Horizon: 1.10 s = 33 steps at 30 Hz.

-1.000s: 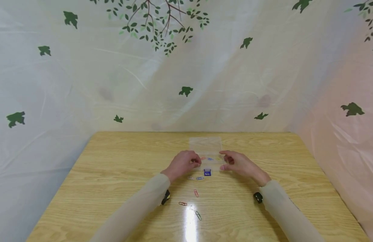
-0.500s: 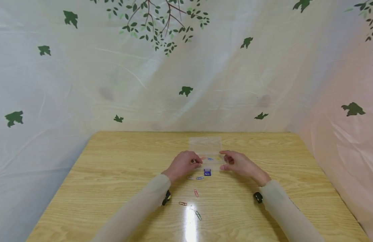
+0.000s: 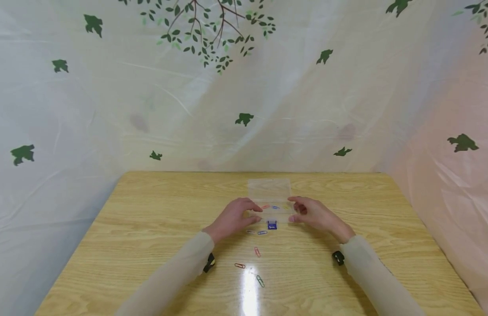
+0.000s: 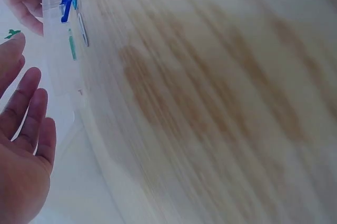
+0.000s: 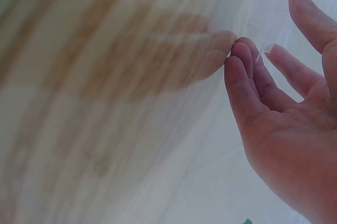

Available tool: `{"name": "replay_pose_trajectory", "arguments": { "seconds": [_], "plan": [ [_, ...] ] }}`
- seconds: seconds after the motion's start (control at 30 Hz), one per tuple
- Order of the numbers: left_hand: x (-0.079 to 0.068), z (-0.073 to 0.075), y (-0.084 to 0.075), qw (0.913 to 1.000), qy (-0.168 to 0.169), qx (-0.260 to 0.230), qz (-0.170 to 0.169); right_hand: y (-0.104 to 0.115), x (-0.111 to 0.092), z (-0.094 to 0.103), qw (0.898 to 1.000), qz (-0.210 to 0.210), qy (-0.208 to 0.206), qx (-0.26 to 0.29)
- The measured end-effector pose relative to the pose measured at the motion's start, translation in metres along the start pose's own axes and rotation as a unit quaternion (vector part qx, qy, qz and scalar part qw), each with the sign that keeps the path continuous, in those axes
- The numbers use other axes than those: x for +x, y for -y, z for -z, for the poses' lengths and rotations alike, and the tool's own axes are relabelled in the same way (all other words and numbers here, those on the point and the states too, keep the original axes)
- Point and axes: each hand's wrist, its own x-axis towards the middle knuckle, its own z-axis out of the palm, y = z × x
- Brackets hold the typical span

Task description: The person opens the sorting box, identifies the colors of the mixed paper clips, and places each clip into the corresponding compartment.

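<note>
A clear plastic box [image 3: 283, 217] with a blue latch [image 3: 272, 225] on its front stands with its lid [image 3: 269, 188] raised at the back. Orange, blue [image 3: 275, 207] and yellow paper clips lie inside it. My right hand [image 3: 312, 215] grips the box's right end, thumb at the front and index finger towards the rear. Beside the left end is my left hand [image 3: 235, 219], its fingers extended and holding nothing. In the left wrist view, the left hand [image 4: 23, 145] is apart from the box [image 4: 60, 74]. The right wrist view shows right fingertips [image 5: 238, 50] at the box's edge.
Loose paper clips lie on the wooden table [image 3: 149, 210] before the box: a blue one [image 3: 262, 232], a pale one [image 3: 251, 231], a pink one [image 3: 257, 252], a red one [image 3: 240, 265] and a green one [image 3: 260, 281]. A leaf-print curtain [image 3: 204, 131] hangs behind.
My left hand has let go of the box's left end and drawn back slightly to the left, its fingers straightening. The right hand and the box have stayed in place.
</note>
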Motion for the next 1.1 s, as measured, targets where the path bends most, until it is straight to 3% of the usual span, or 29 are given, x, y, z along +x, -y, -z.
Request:
{"name": "replay_pose_trajectory", "arguments": {
  "seconds": [0.3, 0.57, 1.1],
  "plan": [
    [-0.016, 0.008, 0.002, 0.9986, 0.009, -0.051, -0.006, 0.000, 0.001, 0.001, 1.000, 0.006, 0.001, 0.002],
    [-0.029, 0.013, -0.001, 0.9955, 0.037, -0.085, -0.016, -0.001, 0.003, 0.000, 1.000, 0.008, 0.001, -0.001],
    [-0.061, 0.023, -0.007, 0.9936, 0.068, -0.085, -0.030, -0.001, 0.001, -0.002, 1.000, 0.001, -0.002, -0.004]
  ]
}}
